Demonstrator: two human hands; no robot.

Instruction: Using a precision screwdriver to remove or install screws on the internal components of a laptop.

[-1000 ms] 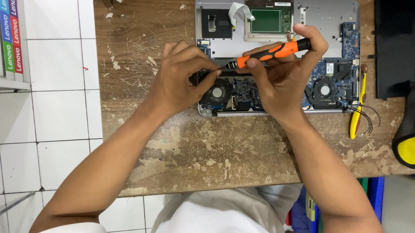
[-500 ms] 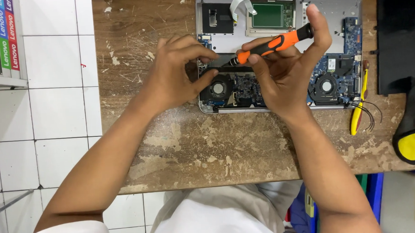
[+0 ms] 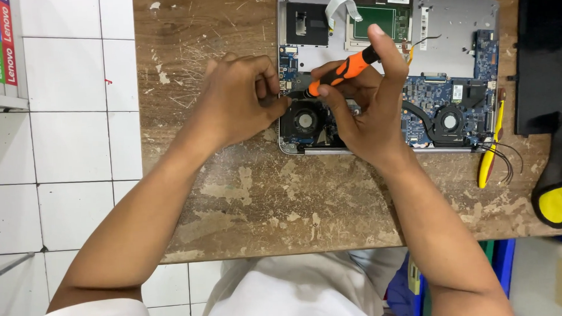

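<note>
Laptop (image 3: 458,27) already open, upper right | right hand (image 3: 364,119) clamps screwdriver (image 3: 342,71) | left hand (image 3: 240,100) pinched at tip | fans (image 3: 447,120) unremoved

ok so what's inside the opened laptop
Inside the opened laptop show a blue circuit board, two round fans, a black heat pipe and a green panel. The hands and the orange screwdriver cover the middle, so nothing there can be seen.

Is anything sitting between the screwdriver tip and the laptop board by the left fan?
Nothing visible does. The orange-and-black screwdriver, held in the right hand, angles down beside the left hand fingers; its tip is hidden there, above the round black fan.
</note>
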